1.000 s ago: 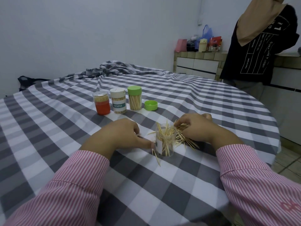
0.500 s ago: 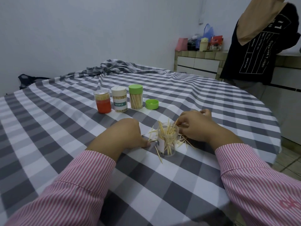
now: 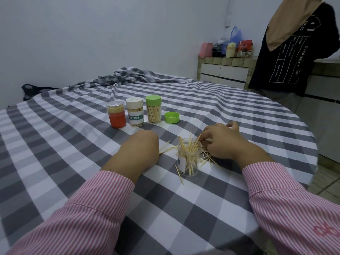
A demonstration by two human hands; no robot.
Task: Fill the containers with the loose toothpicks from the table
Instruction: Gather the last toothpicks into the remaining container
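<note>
One checked worktop [image 3: 55, 144] filled most of the frame. Both hands sat just right of centre: the left hand [image 3: 141, 150] lay knuckles up, fingers curled under, and whether it held anything I could not tell; the right hand [image 3: 223, 142] pinched loose toothpicks [image 3: 208, 157] beside the open clear container [image 3: 188, 159], itself bristling with picks. Above centre stood three closed containers [image 3: 135, 115] in a row, a green lid [image 3: 171, 117] at their right.
</note>
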